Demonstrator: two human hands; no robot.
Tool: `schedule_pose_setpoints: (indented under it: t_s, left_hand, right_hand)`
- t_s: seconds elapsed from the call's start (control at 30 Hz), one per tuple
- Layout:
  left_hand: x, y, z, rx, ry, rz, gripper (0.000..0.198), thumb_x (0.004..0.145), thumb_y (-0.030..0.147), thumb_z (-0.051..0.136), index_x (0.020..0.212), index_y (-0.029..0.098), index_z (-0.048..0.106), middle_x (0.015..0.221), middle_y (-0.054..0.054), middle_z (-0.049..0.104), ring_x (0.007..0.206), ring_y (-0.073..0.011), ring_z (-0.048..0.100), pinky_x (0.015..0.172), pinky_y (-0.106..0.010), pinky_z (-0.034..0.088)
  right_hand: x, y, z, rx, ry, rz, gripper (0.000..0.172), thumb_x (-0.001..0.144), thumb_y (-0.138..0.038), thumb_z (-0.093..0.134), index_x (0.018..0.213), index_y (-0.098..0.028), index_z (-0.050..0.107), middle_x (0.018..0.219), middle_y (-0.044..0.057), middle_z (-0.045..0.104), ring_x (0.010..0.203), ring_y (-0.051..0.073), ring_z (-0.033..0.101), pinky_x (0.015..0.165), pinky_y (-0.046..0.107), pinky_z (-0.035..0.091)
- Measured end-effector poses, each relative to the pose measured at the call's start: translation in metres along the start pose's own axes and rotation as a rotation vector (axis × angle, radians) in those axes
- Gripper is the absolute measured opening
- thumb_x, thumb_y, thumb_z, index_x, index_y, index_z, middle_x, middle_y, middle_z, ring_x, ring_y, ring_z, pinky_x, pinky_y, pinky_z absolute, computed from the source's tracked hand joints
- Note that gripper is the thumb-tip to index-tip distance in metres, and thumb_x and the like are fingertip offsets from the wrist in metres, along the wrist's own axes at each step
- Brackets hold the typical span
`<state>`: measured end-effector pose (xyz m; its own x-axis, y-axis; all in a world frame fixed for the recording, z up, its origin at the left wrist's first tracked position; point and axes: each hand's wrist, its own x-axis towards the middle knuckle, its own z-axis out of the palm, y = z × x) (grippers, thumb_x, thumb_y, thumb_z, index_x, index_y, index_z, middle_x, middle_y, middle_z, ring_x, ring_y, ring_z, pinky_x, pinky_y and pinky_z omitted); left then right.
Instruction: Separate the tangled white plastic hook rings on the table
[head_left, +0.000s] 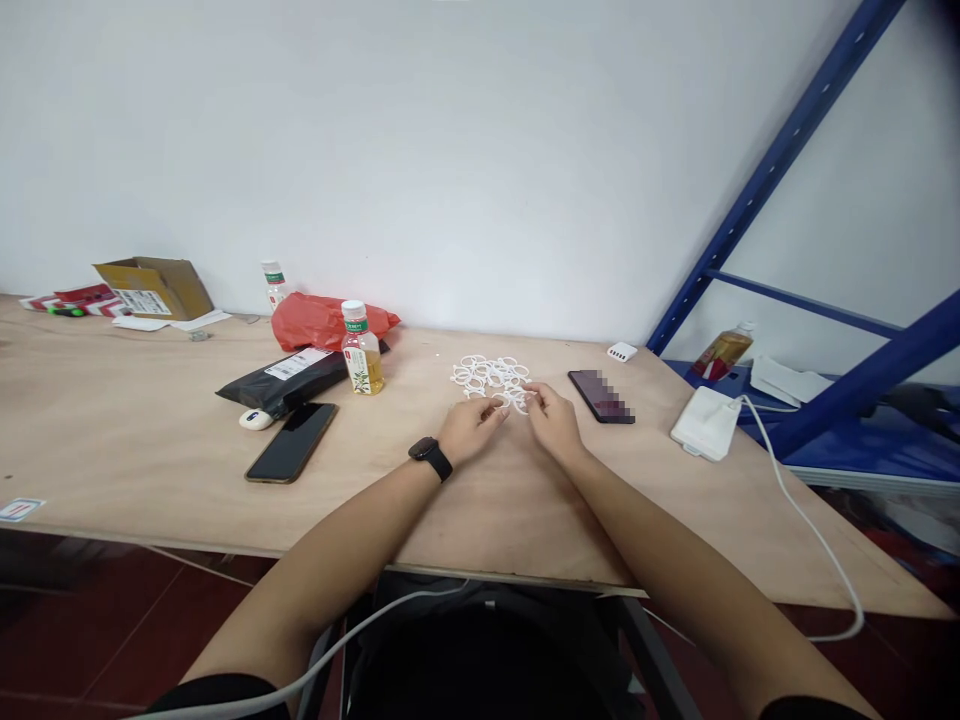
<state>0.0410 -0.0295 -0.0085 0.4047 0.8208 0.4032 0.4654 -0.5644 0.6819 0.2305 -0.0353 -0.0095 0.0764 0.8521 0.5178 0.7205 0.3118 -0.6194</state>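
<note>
A loose pile of white rings [487, 372] lies on the wooden table [495, 520], in the middle of the head view. My left hand [470, 428], with a black watch on its wrist, rests at the near left edge of the pile, its fingers curled by the rings. At the near right edge is my right hand [553, 420], thumb and fingers bent close together at a white ring. Whether either hand grips a ring is too small to make out.
Left of my hands are a drink bottle [362, 360], a black package [300, 378], a red bag [311, 318], a phone [292, 443] and an open box [161, 288]. To the right lie another phone [600, 395] and a white power bank [705, 423] with a cable.
</note>
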Motion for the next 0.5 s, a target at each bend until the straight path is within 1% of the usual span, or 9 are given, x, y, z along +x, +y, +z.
schedule_pose_setpoints:
  t_s: [0.07,0.1,0.17,0.23,0.3,0.37,0.5]
  left_hand:
    - [0.001,-0.005,0.003,-0.153,0.007,-0.021,0.036,0.091,0.043,0.05,0.103,0.016,0.069,0.088,-0.005,0.072,0.076,-0.0159,0.062,0.072,-0.028,0.047]
    - [0.002,-0.008,0.003,-0.198,0.018,-0.036,0.034,0.09,0.042,0.052,0.101,0.015,0.07,0.087,-0.005,0.072,0.074,-0.0153,0.062,0.07,-0.027,0.047]
    - [0.003,-0.014,0.002,-0.231,0.038,-0.064,0.029,0.088,0.036,0.055,0.096,0.014,0.071,0.086,-0.005,0.072,0.074,-0.0147,0.062,0.069,-0.025,0.047]
    - [0.004,-0.019,0.0,-0.236,0.031,-0.063,0.025,0.085,0.033,0.059,0.094,0.013,0.072,0.086,-0.005,0.072,0.075,-0.0145,0.062,0.071,-0.025,0.047]
    - [0.004,-0.024,-0.003,-0.258,0.019,-0.045,0.024,0.083,0.03,0.06,0.097,0.013,0.071,0.089,-0.006,0.072,0.077,-0.0147,0.062,0.074,-0.025,0.048]
    - [0.005,-0.027,-0.003,-0.311,0.01,-0.039,0.025,0.082,0.027,0.061,0.1,0.012,0.07,0.091,-0.007,0.072,0.079,-0.0149,0.063,0.075,-0.026,0.049]
    - [0.007,-0.03,0.0,-0.478,0.0,-0.034,0.025,0.079,0.015,0.058,0.101,0.011,0.068,0.093,-0.008,0.072,0.08,-0.0146,0.064,0.074,-0.025,0.05]
  right_hand:
    - [-0.007,-0.013,0.004,0.002,-0.04,-0.057,0.027,0.088,-0.033,0.049,0.103,-0.022,0.068,0.073,0.001,0.069,0.065,0.018,0.061,0.062,0.027,0.043]
    - [-0.009,-0.018,0.006,0.004,-0.067,-0.087,0.024,0.088,-0.032,0.051,0.1,-0.022,0.069,0.076,0.002,0.071,0.067,0.017,0.062,0.064,0.027,0.044]
    - [-0.01,-0.024,0.009,0.014,-0.138,-0.152,0.019,0.087,-0.03,0.054,0.095,-0.022,0.069,0.083,0.003,0.072,0.073,0.017,0.064,0.067,0.026,0.046]
    - [-0.011,-0.025,0.012,0.021,-0.19,-0.192,0.016,0.087,-0.029,0.056,0.09,-0.022,0.069,0.085,0.003,0.073,0.074,0.016,0.065,0.069,0.026,0.046]
    - [-0.01,-0.025,0.013,0.022,-0.195,-0.2,0.014,0.086,-0.028,0.056,0.087,-0.022,0.069,0.083,0.002,0.073,0.072,0.016,0.065,0.069,0.026,0.046]
    - [-0.011,-0.024,0.014,0.028,-0.17,-0.196,0.013,0.085,-0.026,0.057,0.086,-0.022,0.07,0.081,0.002,0.073,0.071,0.016,0.065,0.068,0.026,0.047]
    - [-0.011,-0.023,0.013,0.069,-0.146,-0.204,0.015,0.085,-0.026,0.058,0.092,-0.022,0.071,0.086,0.003,0.074,0.073,0.016,0.065,0.07,0.027,0.048]
